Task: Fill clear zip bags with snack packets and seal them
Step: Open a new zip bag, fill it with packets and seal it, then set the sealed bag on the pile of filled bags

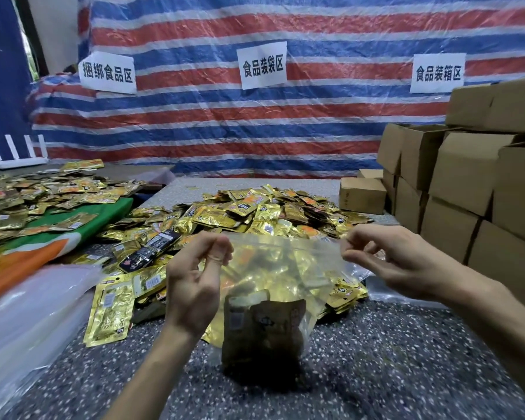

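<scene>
surface: speckled grey top (pixel 376 359) | on it: gold snack packets (pixel 270 207) heaped; clear bags (pixel 28 313) stacked left; cardboard boxes (pixel 361 195) right

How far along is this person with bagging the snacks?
Done: the clear bag already has packets inside. In hand: the left hand and right hand pinch its top corners, stretching the zip edge; whether it is closed I cannot tell. Left: a big pile of loose packets lies behind, and a stack of empty bags waits at the left, so much remains.
</scene>
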`<state>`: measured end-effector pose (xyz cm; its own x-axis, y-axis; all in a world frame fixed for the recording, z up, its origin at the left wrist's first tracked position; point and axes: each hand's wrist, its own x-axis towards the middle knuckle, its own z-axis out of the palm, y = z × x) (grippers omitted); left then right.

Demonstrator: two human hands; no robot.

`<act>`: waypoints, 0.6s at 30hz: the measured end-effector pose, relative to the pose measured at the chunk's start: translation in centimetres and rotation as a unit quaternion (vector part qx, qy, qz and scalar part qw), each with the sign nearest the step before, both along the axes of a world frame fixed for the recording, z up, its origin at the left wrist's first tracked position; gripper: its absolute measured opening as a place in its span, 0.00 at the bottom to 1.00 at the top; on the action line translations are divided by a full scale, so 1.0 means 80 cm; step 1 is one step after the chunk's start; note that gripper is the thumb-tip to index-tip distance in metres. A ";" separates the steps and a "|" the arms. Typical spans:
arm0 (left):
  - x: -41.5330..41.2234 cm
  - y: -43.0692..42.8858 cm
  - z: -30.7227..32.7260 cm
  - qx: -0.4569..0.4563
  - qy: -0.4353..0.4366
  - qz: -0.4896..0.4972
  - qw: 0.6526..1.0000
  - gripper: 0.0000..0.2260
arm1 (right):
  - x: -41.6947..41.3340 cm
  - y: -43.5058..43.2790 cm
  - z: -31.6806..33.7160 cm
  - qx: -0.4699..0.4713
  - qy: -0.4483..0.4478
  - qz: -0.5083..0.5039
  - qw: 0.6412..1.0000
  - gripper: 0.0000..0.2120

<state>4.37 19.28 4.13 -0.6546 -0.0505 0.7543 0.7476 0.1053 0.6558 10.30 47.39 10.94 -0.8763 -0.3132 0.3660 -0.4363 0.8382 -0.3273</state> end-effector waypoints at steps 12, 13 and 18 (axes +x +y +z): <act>0.011 0.038 0.034 -0.023 -0.045 -0.067 0.996 0.10 | 0.014 -0.016 -0.024 -0.233 -0.091 0.019 0.968 0.27; 0.014 0.053 0.038 -0.029 -0.043 -0.084 0.995 0.10 | 0.011 -0.022 -0.028 -0.206 -0.116 0.013 0.971 0.35; 0.026 0.106 0.044 -0.004 -0.050 -0.176 0.983 0.08 | 0.000 -0.040 -0.019 -0.115 -0.152 -0.015 0.981 0.04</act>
